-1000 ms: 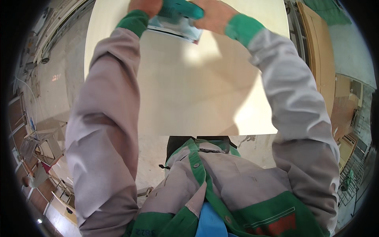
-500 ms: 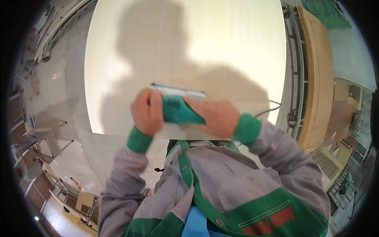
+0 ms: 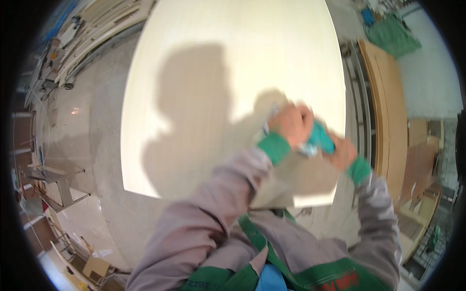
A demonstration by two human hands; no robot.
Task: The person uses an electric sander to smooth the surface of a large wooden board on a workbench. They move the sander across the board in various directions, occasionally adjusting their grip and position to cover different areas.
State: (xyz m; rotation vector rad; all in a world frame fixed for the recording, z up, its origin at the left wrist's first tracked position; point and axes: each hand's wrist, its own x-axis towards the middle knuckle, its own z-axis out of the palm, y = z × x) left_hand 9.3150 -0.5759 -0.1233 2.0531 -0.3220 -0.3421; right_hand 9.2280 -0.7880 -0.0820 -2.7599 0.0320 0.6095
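Note:
A green power sander [image 3: 320, 137] with a flat pale base rests on the large cream board [image 3: 272, 43], near its right edge. My left hand [image 3: 291, 122] is closed over the front of the sander, with its fingers curled. Behind it, my right hand [image 3: 342, 153] grips the rear of the tool's body. Both hands and the sander are smeared by motion. Much of the base is hidden under my left hand. Shadows of my head and arms fall across the board.
To the right of the board stand a metal rack [image 3: 359, 97] and large brown panels [image 3: 388, 116]. Long strips of material [image 3: 107, 29] lie at the far left. A metal-legged frame [image 3: 58, 186] stands on the left floor. Green netting [image 3: 394, 36] lies at the far right.
Both hands have moved the sander right across the board, and it has turned from crosswise to slanted. My view has shifted too. The cord seen earlier at the right no longer shows clearly.

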